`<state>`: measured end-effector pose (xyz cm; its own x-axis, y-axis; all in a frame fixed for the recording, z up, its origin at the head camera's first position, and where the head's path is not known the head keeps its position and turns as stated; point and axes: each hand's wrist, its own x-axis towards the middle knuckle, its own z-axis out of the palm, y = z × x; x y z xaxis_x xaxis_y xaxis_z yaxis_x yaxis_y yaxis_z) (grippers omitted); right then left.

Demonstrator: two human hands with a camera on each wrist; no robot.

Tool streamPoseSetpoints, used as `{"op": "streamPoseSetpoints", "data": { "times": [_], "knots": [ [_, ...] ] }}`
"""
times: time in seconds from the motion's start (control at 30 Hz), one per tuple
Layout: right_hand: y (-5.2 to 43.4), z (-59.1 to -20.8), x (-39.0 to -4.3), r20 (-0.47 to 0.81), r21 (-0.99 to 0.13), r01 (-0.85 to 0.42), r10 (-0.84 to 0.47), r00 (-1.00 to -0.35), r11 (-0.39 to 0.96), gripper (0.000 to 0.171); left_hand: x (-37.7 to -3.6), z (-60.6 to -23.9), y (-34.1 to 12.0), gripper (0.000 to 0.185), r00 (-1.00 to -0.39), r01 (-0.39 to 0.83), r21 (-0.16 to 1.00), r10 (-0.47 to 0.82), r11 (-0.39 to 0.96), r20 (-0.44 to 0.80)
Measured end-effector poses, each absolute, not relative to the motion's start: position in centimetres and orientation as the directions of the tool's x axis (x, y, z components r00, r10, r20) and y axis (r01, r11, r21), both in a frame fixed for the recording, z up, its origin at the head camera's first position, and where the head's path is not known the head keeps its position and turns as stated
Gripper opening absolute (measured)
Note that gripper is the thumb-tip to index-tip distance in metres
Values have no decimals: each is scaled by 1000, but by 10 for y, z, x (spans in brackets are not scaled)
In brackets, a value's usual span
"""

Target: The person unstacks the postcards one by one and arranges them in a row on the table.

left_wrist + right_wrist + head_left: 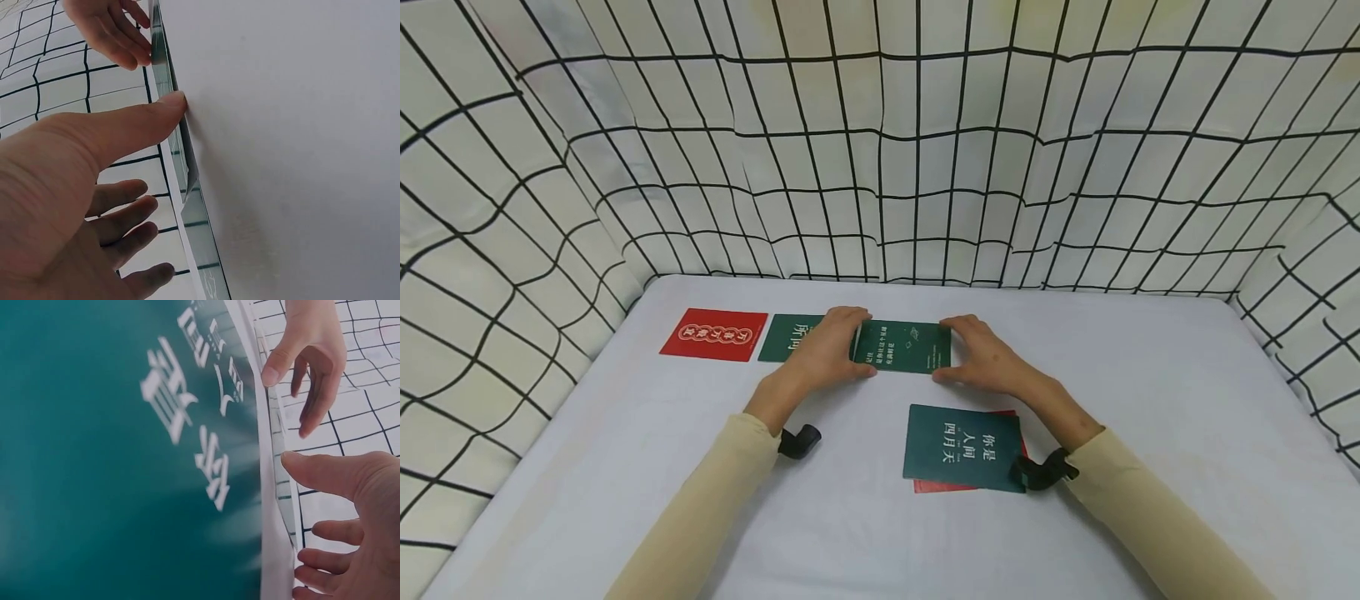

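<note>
A green card (910, 346) with white print lies between my two hands at the far part of the table. My left hand (820, 354) holds it at its left corners, thumb on the near edge and fingers at the far edge. At the right corners my right hand (988, 358) grips it the same way. In the left wrist view the held card (161, 59) shows nearly edge-on, its near edge against the thumb (169, 103). Partly behind my left hand is another green card (777, 337), its right part hidden.
A red card (713, 335) with gold print lies farther left in the same row. Below my right forearm sits a dark green card (962, 446) on top of a red one (936, 487). Black netting (917, 196) over white cloth borders the white table (1112, 350).
</note>
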<state>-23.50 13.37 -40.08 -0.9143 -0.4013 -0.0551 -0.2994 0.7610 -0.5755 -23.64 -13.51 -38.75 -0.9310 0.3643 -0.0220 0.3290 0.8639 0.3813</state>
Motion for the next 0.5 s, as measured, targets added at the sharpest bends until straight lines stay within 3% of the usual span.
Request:
{"op": "streamPoseSetpoints", "data": {
  "times": [0.5],
  "knots": [
    [144,-391,-219,-32,-600,-299,-395,-918,742,77,-222,-390,-120,72,-915,394,409,394,823,89]
  ]
}}
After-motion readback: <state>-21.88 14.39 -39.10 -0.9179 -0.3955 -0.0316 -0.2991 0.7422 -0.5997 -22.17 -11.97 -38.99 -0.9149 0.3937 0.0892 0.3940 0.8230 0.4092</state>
